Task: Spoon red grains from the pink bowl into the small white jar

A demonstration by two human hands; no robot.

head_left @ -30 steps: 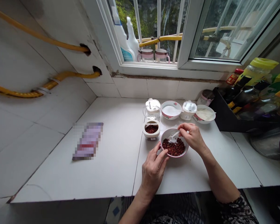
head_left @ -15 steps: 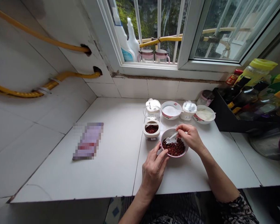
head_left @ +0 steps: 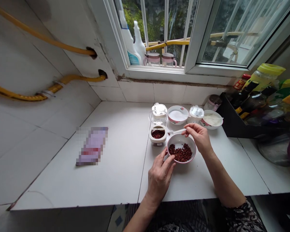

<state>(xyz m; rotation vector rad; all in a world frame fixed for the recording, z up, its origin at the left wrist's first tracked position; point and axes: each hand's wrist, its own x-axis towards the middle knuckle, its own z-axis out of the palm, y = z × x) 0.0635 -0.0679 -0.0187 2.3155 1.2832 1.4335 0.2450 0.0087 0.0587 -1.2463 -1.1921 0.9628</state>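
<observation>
My left hand (head_left: 160, 172) grips the left rim of a white bowl (head_left: 180, 139) with a pink edge, thumb and fingers around it. Dark reddish-brown peppercorns (head_left: 183, 154) lie in the bowl. Between the thumb and fingers of my right hand (head_left: 200, 138) is the handle of a small white spoon (head_left: 177, 131). The spoon is held above the bowl's far rim, its head pointing left beside an open seasoning jar (head_left: 158, 140). More peppercorns fill that jar. A few dark bits show on the spoon's head.
Behind stand a lidded jar (head_left: 159, 111), a bowl of white granules (head_left: 177, 120), another small jar (head_left: 196, 113) and a bowl of pale powder (head_left: 212, 122). A black box of bottles (head_left: 228, 124) is at right. A blurred purple packet (head_left: 93, 146) lies left on the white counter (head_left: 118, 167).
My right hand has raised the spoon out of the bowl and moved its head up and left, beside the open jar. My left hand stays on the bowl's rim.
</observation>
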